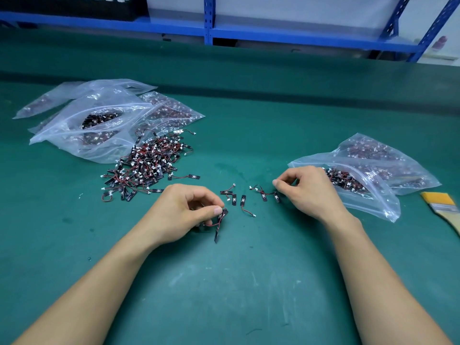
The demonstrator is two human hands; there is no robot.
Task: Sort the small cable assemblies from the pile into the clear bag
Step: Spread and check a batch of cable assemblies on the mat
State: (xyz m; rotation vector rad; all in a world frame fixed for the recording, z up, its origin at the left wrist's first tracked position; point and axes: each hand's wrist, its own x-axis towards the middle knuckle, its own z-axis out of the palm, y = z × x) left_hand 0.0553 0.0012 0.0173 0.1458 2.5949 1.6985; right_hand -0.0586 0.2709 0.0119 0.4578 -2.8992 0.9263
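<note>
Cable assemblies (242, 200) lay loose on the green surface (249, 282) between my hands, a handful lying apart from the main pile (146, 163). That pile sat up and to the left, just beside a heap of filled bags (99, 125). The clear bag (373, 195) I was filling lay to the right, its mouth gaping on the near side, right behind my right hand (308, 190).

My left hand (184, 210) had its fingers (211, 210) pinched on one black-tabbed assembly (220, 220). The tab hung down and the red-and-black lead looped back under the palm. Whether more were tucked in that palm, I couldn't tell. The right hand's fingers (281, 183) were curled with thumb against forefinger, near the assembly farthest to the right. I couldn't tell whether anything was between them.

My reading was that this was the gathering step. To do it well I would lift each piece by its stiff tab, not the thin lead, so the white connector does not hook a neighbour and drag it along. I would collect a few in one hand before crossing. The other hand should hold the bag's lip up so they drop inside cleanly. A paintbrush (445, 207) lay beyond the bag, well out of my way.
</note>
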